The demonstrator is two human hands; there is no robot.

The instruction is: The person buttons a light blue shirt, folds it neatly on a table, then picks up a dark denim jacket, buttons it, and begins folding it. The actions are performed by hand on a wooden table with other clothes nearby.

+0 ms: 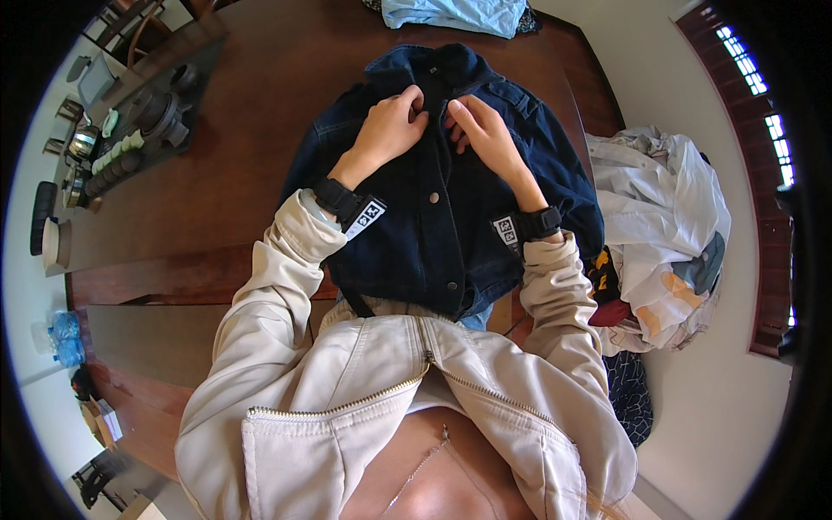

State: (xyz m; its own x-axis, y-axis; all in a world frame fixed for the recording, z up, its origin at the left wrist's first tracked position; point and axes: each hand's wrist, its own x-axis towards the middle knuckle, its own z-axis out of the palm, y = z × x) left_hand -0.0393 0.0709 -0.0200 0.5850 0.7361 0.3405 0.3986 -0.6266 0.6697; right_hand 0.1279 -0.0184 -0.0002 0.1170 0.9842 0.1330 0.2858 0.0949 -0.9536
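Observation:
A dark blue denim jacket (396,224) lies front side up on the brown table, its collar (390,65) at the far end and its hem towards me. The front is closed at the lower metal buttons (433,197) and parted near the neck. My left hand (393,127) is at the left edge of this opening, fingers curled on the denim. Across from it, my right hand (480,130) pinches the other front edge between thumb and fingers. Some fingertips of both hands are hidden. Each wrist wears a black strap with a printed tag.
Light blue cloth (455,14) lies at the table's far edge. A heap of white and patterned clothes (656,221) is to the right, beside the wall. On the brown table (253,130), a dark tea tray (195,110) with pots and cups stands at the left. Water bottles (67,338) are further left.

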